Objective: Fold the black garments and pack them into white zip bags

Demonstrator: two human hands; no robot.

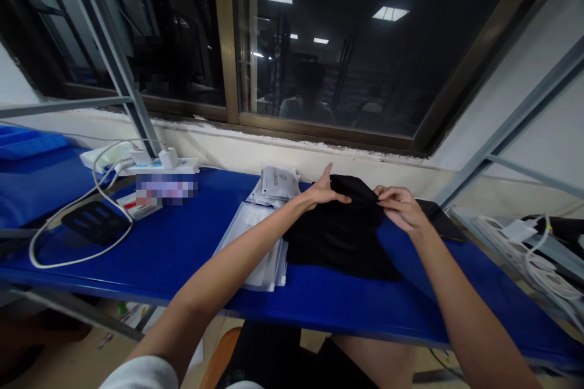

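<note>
Directly in front of me, a blue counter [182, 255] is running left to right under a dark window [328, 55], and I am reaching both bare arms across it.

A black cloth [340, 240] is lying in a loose heap near the middle of the counter, towards its far edge. My left grip [322, 193] is resting on the upper left of the cloth, its fingers stretched out straight and close together, its thumb sticking up; it is spread flat, not closing on anything. My right grip [401, 206] is meeting the cloth at its upper right, with the fingertips pressed together and pinching the edge of the fabric. The two grips are sitting close together, with a fold of cloth between them.

Just left of the cloth, and touching it, a stack of clear plastic bags [262, 252] is lying flat under my left forearm. Behind that stack, some grey-white packets [276, 185] are leaning near the wall.

Further left, a white power strip [159, 165] is sitting at the back, and a white cable [68, 225] is looping from it around a flat black object [95, 222].

Just right of my right grip, a dark flat device [440, 223] is lying on the counter. At the far right, a second power strip [515, 243] is trailing white leads.
</note>
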